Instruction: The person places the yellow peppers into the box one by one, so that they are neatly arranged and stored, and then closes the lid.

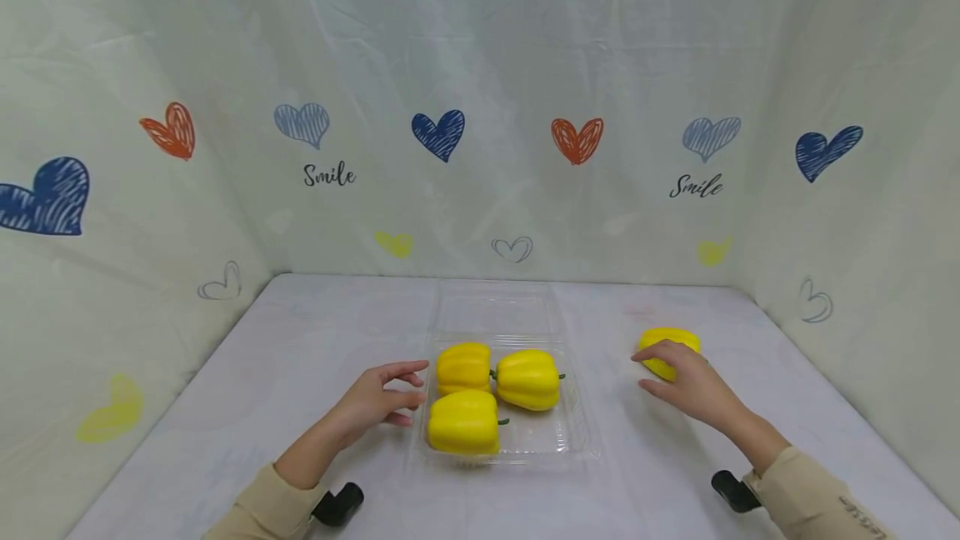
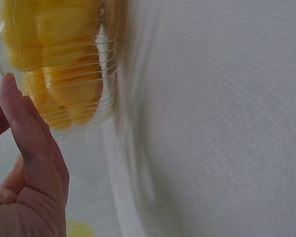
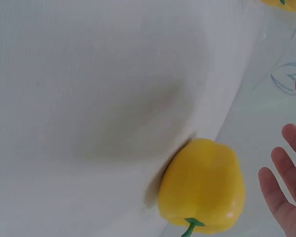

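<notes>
Three yellow bell peppers lie in a clear plastic clamshell container (image 1: pixel 551 440), its lid folded back flat behind it. One bell pepper (image 1: pixel 462 423) is at the front left, another (image 1: pixel 462 367) behind it, and a third (image 1: pixel 528 380) to the right. My left hand (image 1: pixel 375 398) is at the container's left side, fingers loosely bent and fingertips right by the wall. In the left wrist view the ribbed container wall (image 2: pixel 71 89) shows just beyond the fingers. My right hand (image 1: pixel 686 377) hovers with spread fingers near a fourth yellow pepper (image 3: pixel 202 185) on the table, holding nothing.
A white cloth covers the table (image 1: pixel 322 340). Pale curtains printed with hearts (image 1: pixel 438 136) and "Smile" lettering close off the back and both sides. A black wrist device (image 1: pixel 339 505) sits by the left sleeve and another (image 1: pixel 735 492) by the right sleeve.
</notes>
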`<action>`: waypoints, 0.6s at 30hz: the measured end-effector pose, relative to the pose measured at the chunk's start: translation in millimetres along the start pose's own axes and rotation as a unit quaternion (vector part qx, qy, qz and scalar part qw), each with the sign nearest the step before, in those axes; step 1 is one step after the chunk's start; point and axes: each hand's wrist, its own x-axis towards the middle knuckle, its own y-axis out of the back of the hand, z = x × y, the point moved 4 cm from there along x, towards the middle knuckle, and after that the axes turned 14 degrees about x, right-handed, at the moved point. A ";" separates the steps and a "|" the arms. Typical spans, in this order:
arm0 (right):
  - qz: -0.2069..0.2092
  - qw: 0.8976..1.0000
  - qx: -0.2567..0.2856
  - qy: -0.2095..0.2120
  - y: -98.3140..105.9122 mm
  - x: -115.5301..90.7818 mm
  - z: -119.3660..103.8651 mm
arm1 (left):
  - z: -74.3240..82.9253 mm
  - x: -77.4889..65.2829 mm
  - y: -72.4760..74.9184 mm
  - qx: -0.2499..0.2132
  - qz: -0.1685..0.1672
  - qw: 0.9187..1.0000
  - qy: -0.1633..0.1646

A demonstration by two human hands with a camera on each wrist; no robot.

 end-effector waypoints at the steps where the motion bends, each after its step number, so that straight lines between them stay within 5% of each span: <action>1: 0.003 1.000 0.000 0.001 2.1 0.0 1.7 | 0.1 0.2 -0.2 0.000 0.000 1.000 0.000; 18: 0.015 0.999 -0.024 -0.026 20.4 3.7 33.3 | -1.0 -0.1 -1.4 0.001 0.008 1.000 0.011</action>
